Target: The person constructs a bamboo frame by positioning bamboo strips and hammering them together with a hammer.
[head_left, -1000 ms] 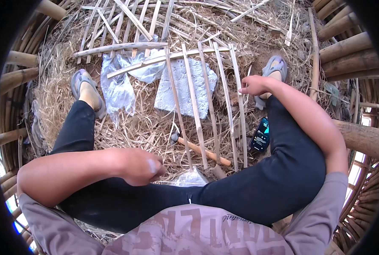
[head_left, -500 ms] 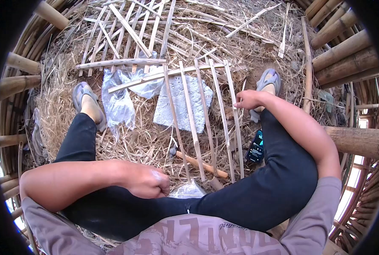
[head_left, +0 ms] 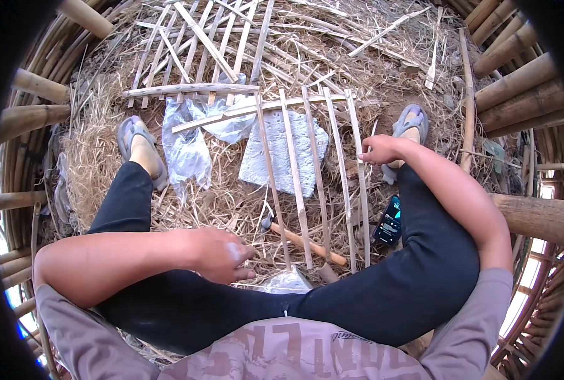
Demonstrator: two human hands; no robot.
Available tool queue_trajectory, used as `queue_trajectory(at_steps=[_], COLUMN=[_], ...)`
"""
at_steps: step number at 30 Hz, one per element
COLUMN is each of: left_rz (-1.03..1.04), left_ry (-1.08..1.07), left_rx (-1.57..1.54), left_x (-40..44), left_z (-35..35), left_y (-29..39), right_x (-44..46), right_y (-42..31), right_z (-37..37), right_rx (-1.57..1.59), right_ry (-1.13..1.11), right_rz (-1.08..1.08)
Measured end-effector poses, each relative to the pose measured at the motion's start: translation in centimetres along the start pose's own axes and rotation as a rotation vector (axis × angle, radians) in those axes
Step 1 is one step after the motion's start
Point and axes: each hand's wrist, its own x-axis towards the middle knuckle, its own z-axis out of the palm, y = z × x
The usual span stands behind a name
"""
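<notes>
Between my legs lies a small rack of bamboo strips (head_left: 296, 190), its several slats fixed to a crosspiece (head_left: 231, 116) at the far end. My right hand (head_left: 379, 149) is closed with its fingertips at the outer right slat (head_left: 362, 183). Near my lap, my left hand (head_left: 220, 255) is held over my thigh with thumb and finger apart, and nothing shows between them. A hammer (head_left: 310, 245) with a wooden handle lies under the slats' near ends. Beneath their far part is a pale, rough stone slab (head_left: 266, 155).
A second lattice of bamboo strips (head_left: 196, 50) lies farther off. Clear plastic bags (head_left: 187, 152) are beside the slab. A phone (head_left: 388, 221) rests by my right leg. Straw and loose strips cover the ground, and thick bamboo poles (head_left: 526, 92) line both sides.
My left hand has gone from a closed fist to parted fingers. The right hand stays at the outer slat. The whole view has shifted slightly.
</notes>
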Motion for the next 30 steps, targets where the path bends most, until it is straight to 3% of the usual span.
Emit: queue_trajectory(at_steps=[30], left_rz=[0.0], left_ry=[-0.012], left_rx=[-0.025], left_x=[0.1], left_z=[-0.3], left_y=[0.3], right_x=[-0.5], right_y=[-0.7], right_z=[-0.3], right_rx=[0.057], right_ry=[-0.018], right_rz=[0.033])
